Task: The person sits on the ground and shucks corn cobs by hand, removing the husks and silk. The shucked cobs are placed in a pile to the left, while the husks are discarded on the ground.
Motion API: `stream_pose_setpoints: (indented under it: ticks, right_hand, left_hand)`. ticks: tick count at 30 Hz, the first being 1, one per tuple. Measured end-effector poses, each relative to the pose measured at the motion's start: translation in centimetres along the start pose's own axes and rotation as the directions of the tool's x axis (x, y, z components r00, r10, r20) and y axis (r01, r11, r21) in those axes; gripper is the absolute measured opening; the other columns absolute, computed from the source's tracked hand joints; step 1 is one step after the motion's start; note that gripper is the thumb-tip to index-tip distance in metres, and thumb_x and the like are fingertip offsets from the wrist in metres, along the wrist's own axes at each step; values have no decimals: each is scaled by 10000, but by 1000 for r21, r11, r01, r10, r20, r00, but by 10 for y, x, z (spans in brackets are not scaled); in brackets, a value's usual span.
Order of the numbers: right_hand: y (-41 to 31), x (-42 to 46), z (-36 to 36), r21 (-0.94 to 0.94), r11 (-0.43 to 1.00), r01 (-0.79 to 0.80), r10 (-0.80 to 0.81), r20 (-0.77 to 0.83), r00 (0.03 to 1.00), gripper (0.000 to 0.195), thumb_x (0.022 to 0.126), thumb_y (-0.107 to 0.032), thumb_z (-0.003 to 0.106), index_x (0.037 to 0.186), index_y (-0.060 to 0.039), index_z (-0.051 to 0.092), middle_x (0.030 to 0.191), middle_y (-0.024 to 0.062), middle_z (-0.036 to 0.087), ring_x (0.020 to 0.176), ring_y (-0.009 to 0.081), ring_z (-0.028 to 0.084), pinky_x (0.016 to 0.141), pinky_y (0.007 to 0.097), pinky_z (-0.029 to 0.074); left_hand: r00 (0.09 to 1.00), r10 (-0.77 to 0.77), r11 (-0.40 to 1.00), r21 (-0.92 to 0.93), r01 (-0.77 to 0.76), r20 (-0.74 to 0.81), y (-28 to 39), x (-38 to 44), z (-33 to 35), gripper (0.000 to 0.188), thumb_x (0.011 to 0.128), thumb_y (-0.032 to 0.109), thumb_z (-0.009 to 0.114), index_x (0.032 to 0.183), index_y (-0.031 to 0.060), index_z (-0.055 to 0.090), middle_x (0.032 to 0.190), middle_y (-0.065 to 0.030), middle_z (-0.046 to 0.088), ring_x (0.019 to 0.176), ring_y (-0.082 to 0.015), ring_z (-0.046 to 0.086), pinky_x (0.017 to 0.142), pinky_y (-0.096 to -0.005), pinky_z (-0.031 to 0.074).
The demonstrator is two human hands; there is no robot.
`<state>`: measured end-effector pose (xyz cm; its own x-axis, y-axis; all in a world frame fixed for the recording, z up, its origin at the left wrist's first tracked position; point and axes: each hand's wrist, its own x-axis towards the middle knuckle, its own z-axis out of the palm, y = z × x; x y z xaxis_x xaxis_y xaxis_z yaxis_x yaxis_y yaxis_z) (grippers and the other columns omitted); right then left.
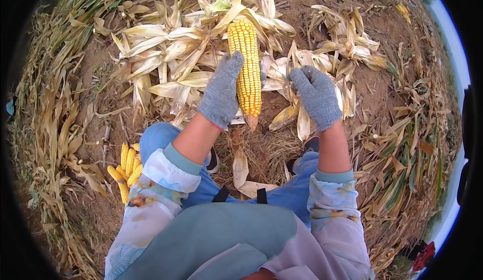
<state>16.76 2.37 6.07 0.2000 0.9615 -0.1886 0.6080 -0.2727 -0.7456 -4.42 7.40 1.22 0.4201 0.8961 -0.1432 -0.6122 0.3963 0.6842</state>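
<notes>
My left hand [222,91], in a grey knit glove, is closed around a yellow ear of corn [246,68], thumb on its near side. The ear stands nearly upright in view, its kernels bare, with a pinkish butt at the lower end. Pale husk leaves [236,12] lie at or behind its upper end; whether they are still joined to it, I cannot tell. To the right, my right hand [316,97], also gloved in grey, has its fingers curled in front of dry husks; whether it grips one is hidden.
Dry corn husks [166,53] are heaped on brown soil ahead. Several husked ears [130,164] lie left of my bent knee. Rows of dry cornstalks and leaves [400,155] flank both sides. One curled husk [240,168] lies between my legs.
</notes>
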Motion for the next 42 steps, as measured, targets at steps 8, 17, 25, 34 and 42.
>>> stream_pose_setpoints:
  ticks: [8, 17, 25, 34, 42]
  right_hand:
    - [19, -1, 30, 74, 942, 326, -328, 10, 945, 247, 915, -238, 645, 1060, -40, 672, 800, 109, 678, 735, 210, 644, 733, 330, 523]
    - [-2, -19, 60, 536, 842, 70, -281, 324, 904, 709, 910, -306, 692, 1446, 10, 352, 1280, 180, 588, 1126, 221, 590, 945, 329, 494]
    - [-16, -23, 70, 148, 972, 184, -233, 485, 843, 497, 918, -395, 620, 1187, 20, 573, 940, 199, 677, 866, 304, 671, 786, 404, 526]
    - [5, -46, 93, -261, 852, 453, -208, 626, 751, 317, 867, -268, 591, 1061, -37, 689, 1021, 204, 699, 963, 376, 675, 832, 464, 530]
    - [25, -53, 95, -327, 811, 485, -120, 719, 685, 416, 847, -311, 623, 1142, -18, 652, 1101, 206, 683, 1013, 369, 663, 880, 454, 527]
  left_hand:
    - [994, 78, 988, 136, -67, -77, 1, -2, 6, 392, 957, 234, 618, 1265, 25, 495, 1027, -118, 637, 912, -236, 671, 807, -369, 585]
    - [991, 68, 983, -161, -87, -118, -4, 3, -7, 294, 944, 276, 640, 1081, 33, 548, 938, -112, 635, 869, -239, 658, 756, -383, 580]
    - [898, 388, 922, 84, -379, -206, 27, -12, 9, 449, 949, 352, 622, 1201, -4, 513, 1069, -143, 619, 1013, -275, 627, 916, -417, 532]
    - [610, 714, 695, 448, -562, -343, 139, -50, -81, 449, 918, 354, 647, 1143, -20, 542, 1022, -148, 633, 945, -262, 637, 858, -401, 556]
    - [463, 531, 416, 695, 587, -709, 92, -256, -285, 648, 817, 220, 751, 1313, -93, 477, 1164, -209, 622, 969, -300, 624, 872, -396, 502]
